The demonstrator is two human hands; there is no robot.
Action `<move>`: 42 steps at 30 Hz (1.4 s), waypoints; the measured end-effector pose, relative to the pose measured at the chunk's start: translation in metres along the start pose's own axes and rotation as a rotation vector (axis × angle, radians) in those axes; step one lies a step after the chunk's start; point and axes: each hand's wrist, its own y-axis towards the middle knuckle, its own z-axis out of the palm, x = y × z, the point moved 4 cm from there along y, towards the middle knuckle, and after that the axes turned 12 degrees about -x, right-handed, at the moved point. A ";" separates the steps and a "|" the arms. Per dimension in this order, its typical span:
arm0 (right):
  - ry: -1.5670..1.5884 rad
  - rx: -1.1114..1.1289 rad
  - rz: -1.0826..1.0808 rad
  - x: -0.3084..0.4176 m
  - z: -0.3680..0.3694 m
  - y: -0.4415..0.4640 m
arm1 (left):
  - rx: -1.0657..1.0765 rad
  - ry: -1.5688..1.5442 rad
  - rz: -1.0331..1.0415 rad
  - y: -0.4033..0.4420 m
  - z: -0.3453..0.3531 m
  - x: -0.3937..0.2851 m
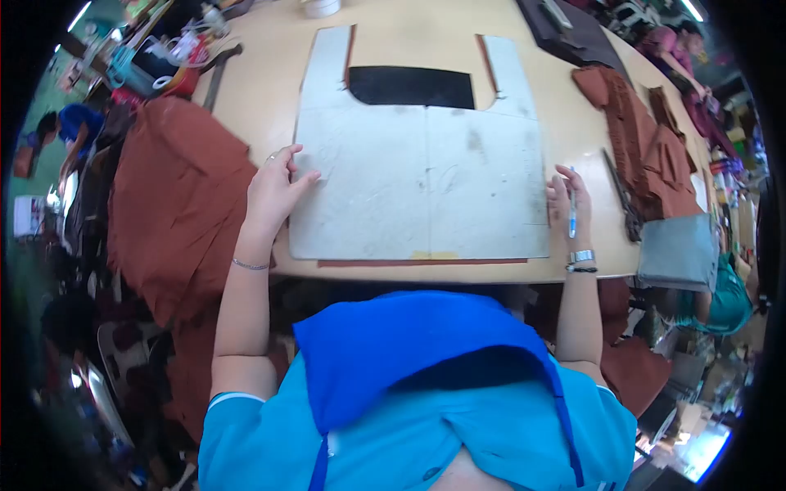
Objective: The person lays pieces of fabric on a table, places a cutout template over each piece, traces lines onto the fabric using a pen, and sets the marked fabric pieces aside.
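Observation:
A large grey-white pattern board (377, 180) with a cut-out at its far side lies flat on the table. Reddish-brown material (417, 263) shows as a strip under its near edge, and more lines the inner edges of its two arms. Within the cut-out is a black piece (413, 87). My left hand (278, 188) is at the board's left edge, thumb and fingers apart, holding nothing; whether it touches the board I cannot tell. Beside the right edge, my right hand (563, 204) has its fingers curled round a white and blue pen (572, 221).
Reddish-brown material is heaped on the left (176, 204), with more pieces (634, 139) on the right. A hammer (219, 75) lies at the far left. Dark scissors (622, 196) and a grey slab (678, 252) are to the right. Other people sit on both sides.

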 end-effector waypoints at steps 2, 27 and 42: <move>0.133 -0.007 0.018 0.009 0.012 0.006 | 0.033 -0.091 0.184 0.021 0.022 -0.031; 0.018 0.160 -0.493 0.066 0.215 0.034 | 0.152 0.117 0.578 0.081 0.099 -0.127; -0.029 0.119 -0.444 0.067 0.218 0.034 | 0.050 0.071 0.381 0.048 0.103 -0.106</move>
